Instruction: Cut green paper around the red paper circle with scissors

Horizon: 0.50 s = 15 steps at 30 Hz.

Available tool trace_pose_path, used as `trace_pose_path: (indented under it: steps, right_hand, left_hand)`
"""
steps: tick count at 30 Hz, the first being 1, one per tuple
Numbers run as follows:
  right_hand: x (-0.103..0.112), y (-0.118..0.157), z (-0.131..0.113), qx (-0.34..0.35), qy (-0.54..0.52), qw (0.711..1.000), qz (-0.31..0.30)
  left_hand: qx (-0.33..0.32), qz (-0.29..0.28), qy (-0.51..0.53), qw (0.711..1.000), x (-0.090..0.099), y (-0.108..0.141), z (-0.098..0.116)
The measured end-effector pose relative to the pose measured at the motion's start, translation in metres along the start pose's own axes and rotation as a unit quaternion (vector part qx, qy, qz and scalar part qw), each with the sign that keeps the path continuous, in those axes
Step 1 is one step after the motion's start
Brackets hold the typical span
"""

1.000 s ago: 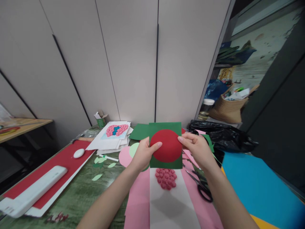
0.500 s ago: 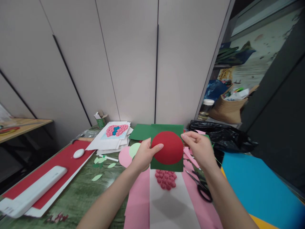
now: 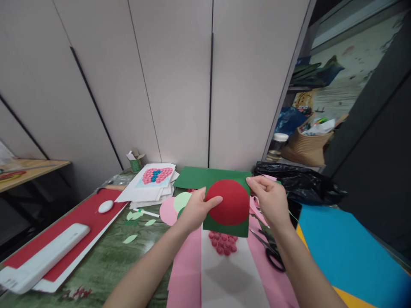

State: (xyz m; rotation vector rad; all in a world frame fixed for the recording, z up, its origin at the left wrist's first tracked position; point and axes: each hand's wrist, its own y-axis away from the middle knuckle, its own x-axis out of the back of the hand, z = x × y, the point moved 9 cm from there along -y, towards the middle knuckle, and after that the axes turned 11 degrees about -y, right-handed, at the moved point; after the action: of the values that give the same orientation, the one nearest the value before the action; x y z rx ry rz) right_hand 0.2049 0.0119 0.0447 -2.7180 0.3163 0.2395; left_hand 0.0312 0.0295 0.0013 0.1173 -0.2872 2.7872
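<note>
A red paper circle (image 3: 228, 203) lies flat against a square of green paper (image 3: 224, 230), both raised above the table. My left hand (image 3: 196, 209) is closed on their left side, its thumb pressing on the red circle. At the upper right corner, my right hand (image 3: 266, 194) pinches the green paper between thumb and fingers. Below them, a white sheet (image 3: 231, 278) carries a cluster of pink rolled paper rosettes (image 3: 223, 244), partly hidden by the green square. Black-handled scissors (image 3: 272, 254) lie to the right, under my right forearm.
Pink sheets (image 3: 184, 273) lie beneath the white one. Blue paper (image 3: 346, 244) is at right, a black plastic bag (image 3: 302, 184) behind it. Leaf cutouts (image 3: 130, 238), paper circles (image 3: 167, 210), a finished picture (image 3: 157, 175) and a long white device (image 3: 51, 256) occupy the left.
The green paper with the red circle has shifted slightly right and down, tilting a little. Both hands keep their hold and move slightly with it.
</note>
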Motion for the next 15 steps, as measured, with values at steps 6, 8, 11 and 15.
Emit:
trace_pose_path:
  steps: [6,8,11,15]
  right_hand:
    - [0.0,-0.004,0.004,-0.001,-0.037,0.999,-0.017]
    - [0.002,-0.006,0.008,-0.012,-0.06,0.998,-0.026]
    - [0.007,-0.008,0.011,-0.009,-0.055,0.998,-0.008]
    - [0.013,-0.004,0.004,0.04,-0.039,0.998,0.025]
  left_hand:
    - [0.003,-0.008,0.004,1.0,-0.001,0.0,0.0]
    - [0.001,-0.017,0.007,1.0,-0.003,0.001,0.001]
    - [-0.007,-0.033,0.017,0.999,-0.008,0.001,0.004]
    - [-0.006,-0.039,0.011,0.999,-0.01,0.002,0.005]
